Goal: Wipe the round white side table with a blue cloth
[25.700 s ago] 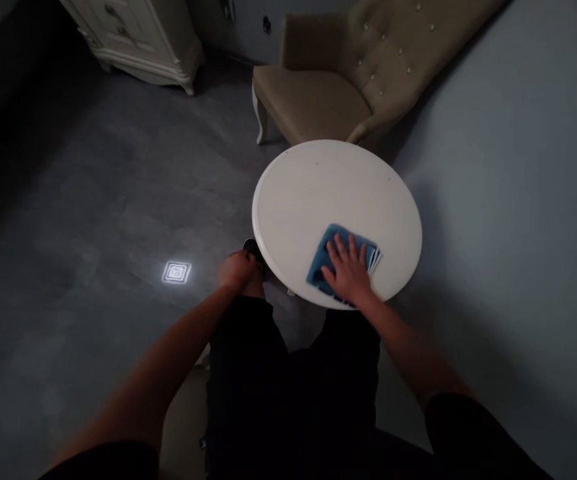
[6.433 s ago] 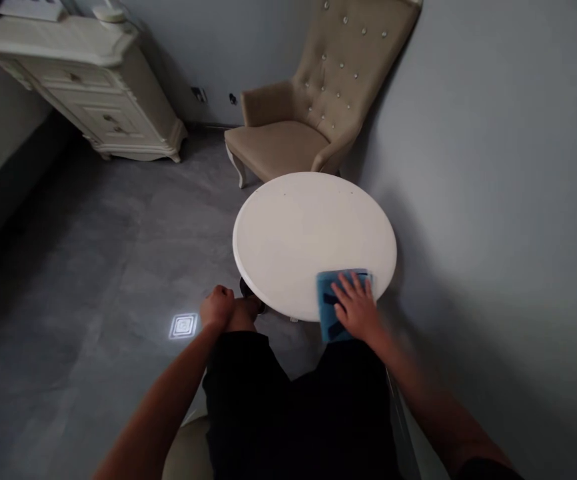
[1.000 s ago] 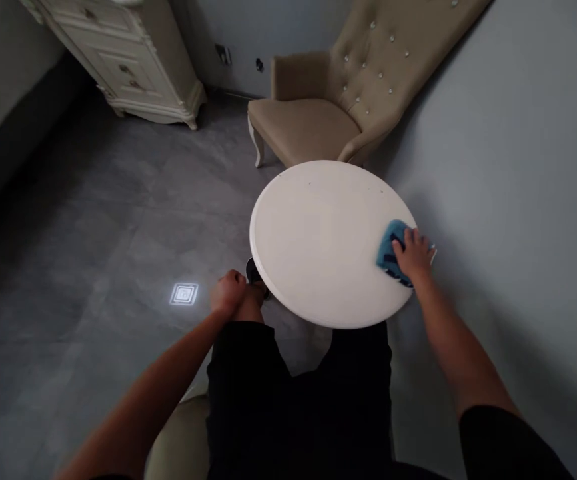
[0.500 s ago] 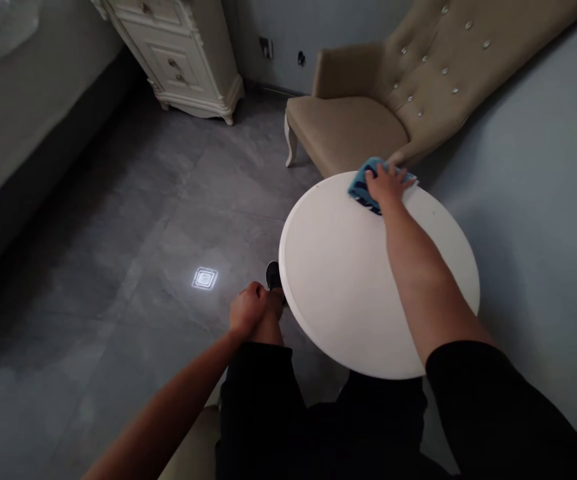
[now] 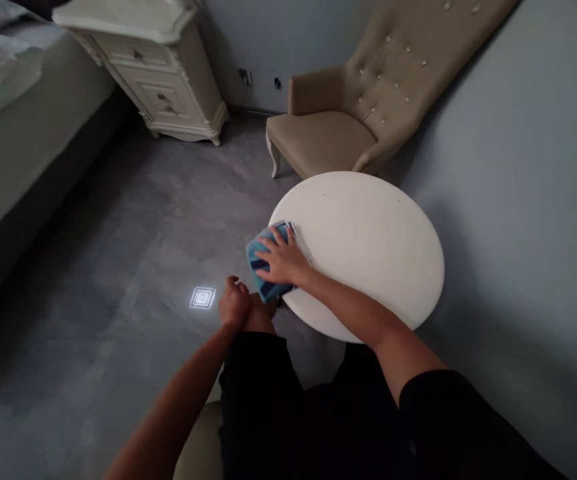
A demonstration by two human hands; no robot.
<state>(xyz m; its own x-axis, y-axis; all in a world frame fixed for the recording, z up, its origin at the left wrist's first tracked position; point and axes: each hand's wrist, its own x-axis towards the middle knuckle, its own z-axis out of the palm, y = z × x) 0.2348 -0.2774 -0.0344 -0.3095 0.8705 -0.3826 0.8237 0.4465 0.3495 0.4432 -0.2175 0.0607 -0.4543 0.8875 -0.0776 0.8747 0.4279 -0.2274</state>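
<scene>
My right hand (image 5: 283,259) presses a blue cloth (image 5: 261,283) with dark patches against the left edge of a round white table (image 5: 363,247). Its fingers are spread over the cloth, holding it under the palm, and part of the cloth hangs past the rim. Small dark specks dot the far side of the tabletop. My left hand (image 5: 233,303) rests at my bare knee, left of the table, its fingers curled in with nothing visible in them.
Behind the table stands a tan armchair (image 5: 323,137) with a buttoned back. A white nightstand (image 5: 168,93) is against the far wall, beside a bed (image 5: 43,133) on the left. A bright square patch (image 5: 202,297) shows on the grey tiled floor (image 5: 133,267).
My right hand has swept the cloth from the table's far edge to its left edge, nearer me. My left hand stays at the knee. The view has shifted slightly.
</scene>
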